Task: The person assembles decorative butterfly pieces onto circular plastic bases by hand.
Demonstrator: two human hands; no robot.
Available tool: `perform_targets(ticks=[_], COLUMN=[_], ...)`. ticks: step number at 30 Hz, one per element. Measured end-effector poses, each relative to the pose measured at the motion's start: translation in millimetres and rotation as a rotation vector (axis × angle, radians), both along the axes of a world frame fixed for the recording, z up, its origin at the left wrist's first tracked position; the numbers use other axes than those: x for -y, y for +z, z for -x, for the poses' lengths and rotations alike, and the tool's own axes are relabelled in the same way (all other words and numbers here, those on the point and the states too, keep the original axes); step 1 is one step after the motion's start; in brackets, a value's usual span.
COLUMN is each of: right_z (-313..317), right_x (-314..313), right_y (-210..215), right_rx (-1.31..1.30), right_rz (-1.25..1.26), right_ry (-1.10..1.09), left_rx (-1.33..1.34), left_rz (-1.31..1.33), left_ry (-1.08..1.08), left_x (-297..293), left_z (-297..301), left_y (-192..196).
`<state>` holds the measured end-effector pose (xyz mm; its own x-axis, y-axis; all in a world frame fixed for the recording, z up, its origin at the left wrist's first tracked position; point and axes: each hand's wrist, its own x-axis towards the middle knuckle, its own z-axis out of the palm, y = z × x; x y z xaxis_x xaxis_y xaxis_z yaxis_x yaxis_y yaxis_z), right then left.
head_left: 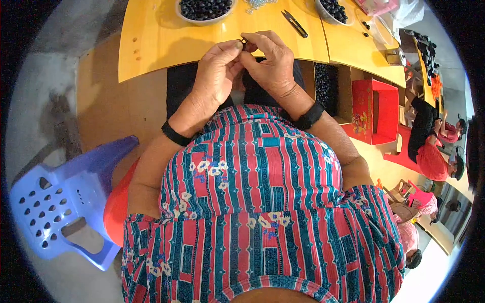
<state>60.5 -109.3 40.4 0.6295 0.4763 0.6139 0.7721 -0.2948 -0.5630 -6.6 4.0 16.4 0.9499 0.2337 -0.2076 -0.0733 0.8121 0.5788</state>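
Observation:
My left hand (217, 68) and my right hand (270, 63) meet over the near edge of the yellow table (166, 48). Between their fingertips is a small dark piece (244, 43), pinched from both sides; its exact kind is too small to make out. Just beyond the hands stands a white bowl (208, 22) full of small black pieces. To the right of it lie a pair of thread snips (295, 24) and a little heap of clear beads (260, 4). Another bowl (333, 21) of black pieces sits farther right.
A few small brown pieces (135, 51) lie at the table's left. Below its right side are a box of black pieces (326, 83) and an open red box (375, 111). A blue plastic chair (55, 207) stands at my left. Other people (432, 156) sit at the far right.

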Motion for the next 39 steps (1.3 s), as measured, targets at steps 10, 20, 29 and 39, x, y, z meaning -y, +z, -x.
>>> perform_targets(ticks=[10,20,29,39], right_z=[0.2,-6.4,-9.1,-5.3], right_x=[-1.8,6.5,12.4,13.2], right_y=[-0.7,8.9,10.9,13.6], right_rx=[0.057,-0.088,-0.114,-0.07], right_rz=[0.027,0.022,-0.025,-0.044], right_ry=[0.0,0.154,0.208,0.188], left_rx=[0.023,0.06,0.063,0.004], left_rz=[0.079,-0.015,-0.346,-0.518], left_ry=[0.006,-0.087,-0.092,-0.084], left_x=[-1.6,-7.7,-16.8,-16.0], left_z=[-3.2,3.4,6.3,2.1], left_y=[-9.3,-0.5,12.7,20.4])
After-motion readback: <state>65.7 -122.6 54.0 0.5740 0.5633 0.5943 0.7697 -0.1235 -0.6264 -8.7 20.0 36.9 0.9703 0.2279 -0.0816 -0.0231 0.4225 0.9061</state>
